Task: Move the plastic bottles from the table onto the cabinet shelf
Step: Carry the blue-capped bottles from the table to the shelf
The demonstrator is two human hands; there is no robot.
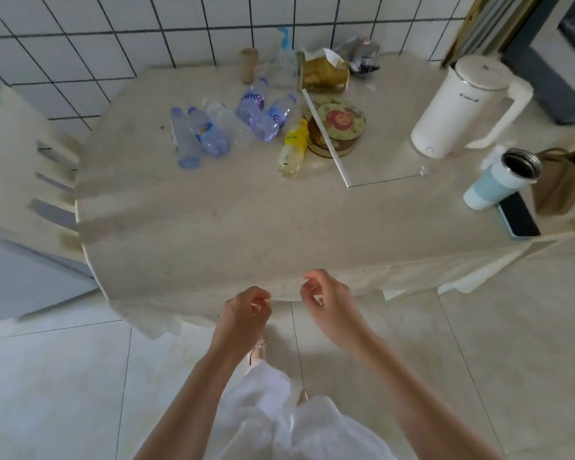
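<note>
The plastic bottles lie in a loose cluster on the far half of the table (213, 220), at about eleven o'clock from the person's hands. Five clear water bottles (210, 136) with blue caps and labels rest on their sides, touching or overlapping one another; a yellow-labelled bottle (292, 149) lies just to their right, against a round decorated tin (341, 127). They look empty or nearly so, which suggests they are light, thin-walled and easily dented, and apt to roll or skid on the smooth top. A grip around the mid-body or by the neck under the cap should hold best, perhaps several gathered at once.

Further out, at one o'clock, stand a white electric kettle (462, 107) and a pale blue tumbler (498, 180) beside a dark phone (518, 215). The left hand (243, 313) and right hand (329, 303) hover at the near table edge, both empty with fingers loosely curled, well apart from the bottles. No cabinet shelf can be identified with certainty.
</note>
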